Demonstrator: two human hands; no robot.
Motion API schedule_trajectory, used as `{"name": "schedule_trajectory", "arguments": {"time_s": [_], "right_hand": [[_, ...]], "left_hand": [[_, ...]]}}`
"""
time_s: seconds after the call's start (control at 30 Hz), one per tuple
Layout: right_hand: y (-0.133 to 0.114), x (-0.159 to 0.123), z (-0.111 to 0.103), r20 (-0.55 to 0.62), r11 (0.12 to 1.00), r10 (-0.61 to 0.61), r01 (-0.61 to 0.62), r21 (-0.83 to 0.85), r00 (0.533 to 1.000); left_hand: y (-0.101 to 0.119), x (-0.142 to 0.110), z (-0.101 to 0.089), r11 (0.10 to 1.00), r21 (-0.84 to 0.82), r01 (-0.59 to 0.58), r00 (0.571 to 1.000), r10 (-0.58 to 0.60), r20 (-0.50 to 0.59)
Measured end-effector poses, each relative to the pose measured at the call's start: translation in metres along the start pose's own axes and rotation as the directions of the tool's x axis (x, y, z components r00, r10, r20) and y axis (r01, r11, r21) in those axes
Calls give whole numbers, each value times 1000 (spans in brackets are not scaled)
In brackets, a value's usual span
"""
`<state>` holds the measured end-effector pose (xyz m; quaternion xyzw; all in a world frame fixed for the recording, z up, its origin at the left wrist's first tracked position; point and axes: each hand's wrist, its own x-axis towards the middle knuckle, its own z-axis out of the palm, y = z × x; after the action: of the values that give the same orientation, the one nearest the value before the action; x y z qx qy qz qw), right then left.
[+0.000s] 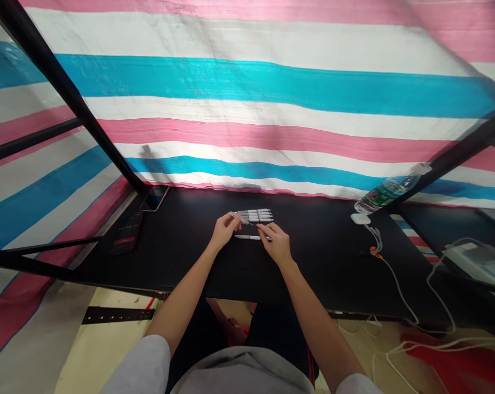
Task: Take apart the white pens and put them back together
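Over the middle of the black table, my left hand (223, 230) is closed on a white pen (244, 220) held at a slant. My right hand (277, 243) pinches a thin dark piece at the right end of that pen; whether it is part of the pen or separate is too small to tell. Just behind my fingers lies a row of several white pens (259, 215), side by side and pointing the same way. Another white pen (247, 237) rests on the table between my hands, its right end partly hidden by my right fingers.
A phone (155, 198) and a second phone with a lit screen (127, 232) lie at the left. To the right are a tilted water bottle (384, 192), a white charger (360, 219) and trailing cables (395, 279). Black frame bars (103, 137) and striped sheeting (247, 82) enclose the table.
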<state>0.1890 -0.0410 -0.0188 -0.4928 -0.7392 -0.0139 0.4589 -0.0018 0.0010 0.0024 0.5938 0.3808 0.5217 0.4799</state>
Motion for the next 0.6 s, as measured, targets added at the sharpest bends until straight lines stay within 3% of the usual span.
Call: {"name": "schedule_trajectory", "arguments": {"time_s": [0.13,0.23,0.33,0.43,0.5,0.6], "right_hand": [[0,1,-1,-12,999,38,-38,15,999],[-1,1,-1,-12,998,54,-54,24,998],[-1,1,-1,-5,999,48,-48,21,999],[-2,1,-1,5,999,32,-32,13,999],[-2,1,-1,25,1000,17,-17,17,1000],[-2,1,-1,60,999,-5,3,32,998]], "left_hand": [[-5,6,-3,971,-237,-18,978,-33,-207],[-6,9,-3,949,-315,-20,962,-68,-265],[-4,6,-1,950,-308,48,982,-101,-158],[-2,1,3,976,-185,119,993,-120,6],[-2,-2,4,992,-56,111,991,-106,81],[-1,-4,2,994,87,71,991,-80,104]]}}
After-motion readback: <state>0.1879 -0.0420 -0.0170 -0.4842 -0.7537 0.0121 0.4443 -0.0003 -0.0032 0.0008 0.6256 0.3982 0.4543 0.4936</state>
